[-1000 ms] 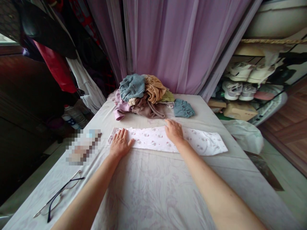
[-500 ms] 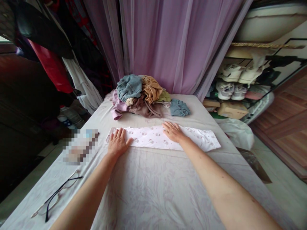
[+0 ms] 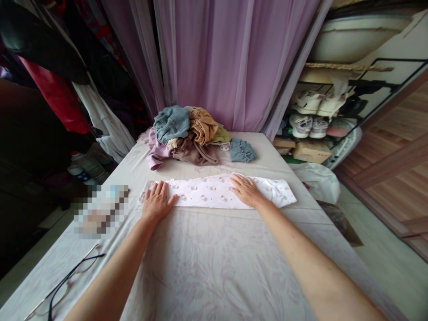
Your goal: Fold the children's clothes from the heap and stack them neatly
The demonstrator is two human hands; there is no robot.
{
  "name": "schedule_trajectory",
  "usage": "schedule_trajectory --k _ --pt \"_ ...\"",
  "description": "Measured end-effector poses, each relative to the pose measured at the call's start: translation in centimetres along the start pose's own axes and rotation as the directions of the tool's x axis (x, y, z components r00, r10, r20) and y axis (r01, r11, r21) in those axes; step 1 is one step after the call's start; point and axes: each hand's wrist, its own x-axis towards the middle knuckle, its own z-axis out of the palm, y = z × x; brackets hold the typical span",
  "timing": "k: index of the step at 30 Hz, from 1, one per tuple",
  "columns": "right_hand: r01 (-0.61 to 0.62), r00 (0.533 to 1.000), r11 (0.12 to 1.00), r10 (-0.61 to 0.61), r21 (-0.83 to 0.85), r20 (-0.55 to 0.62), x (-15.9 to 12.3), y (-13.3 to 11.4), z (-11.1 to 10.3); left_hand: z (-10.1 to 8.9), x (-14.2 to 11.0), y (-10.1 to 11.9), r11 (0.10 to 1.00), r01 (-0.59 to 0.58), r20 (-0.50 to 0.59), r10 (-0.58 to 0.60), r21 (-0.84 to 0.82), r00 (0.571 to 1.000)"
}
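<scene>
A long, narrow folded white garment [image 3: 197,191] with a small printed pattern lies across the bed-like surface in front of me. My left hand [image 3: 156,201] rests palm down on its left end, fingers stretched and thumb apart. On the right half of the same cloth, my right hand [image 3: 246,191] lies flat with its fingers extended to the left. Neither hand grips the fabric. The cloth's right end, slightly wrinkled, sticks out beyond my right hand. Whether it is trousers or another piece of clothing I cannot tell.
Behind the garment is a heap of crumpled clothes [image 3: 187,138], with a blue-grey folded piece [image 3: 242,150] at its right. Glasses [image 3: 63,283] and a pixelated object [image 3: 103,209] lie at left. A purple curtain [image 3: 214,58] hangs behind; shoes [image 3: 307,102] fill a rack at right.
My right hand has slid a little to the right along the garment. My left hand stays at the left end. The whole view has shifted slightly, so things appear further left.
</scene>
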Motion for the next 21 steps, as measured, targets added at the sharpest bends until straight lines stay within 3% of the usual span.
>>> schedule_trajectory --k 4,10,15,21 --pt "-0.051 0.995 0.998 0.049 -0.026 -0.083 -1.7 0.9 0.2 -0.2 0.0 0.0 1.000 -0.013 0.003 0.013 0.010 1.000" --pt "-0.236 0.971 0.971 0.237 -0.047 0.013 -2.8 1.9 0.2 -0.3 -0.1 0.1 0.999 -0.010 0.008 0.010 0.042 1.000" --pt "-0.409 0.913 0.909 0.407 -0.075 -0.036 -3.8 3.6 -0.2 -0.1 0.0 0.0 0.999 -0.005 0.022 0.004 0.036 1.000" --pt "-0.475 0.877 0.875 0.480 -0.096 0.036 -3.4 4.7 -0.1 -0.1 0.0 -0.1 1.000 -0.004 0.002 0.004 0.027 1.000"
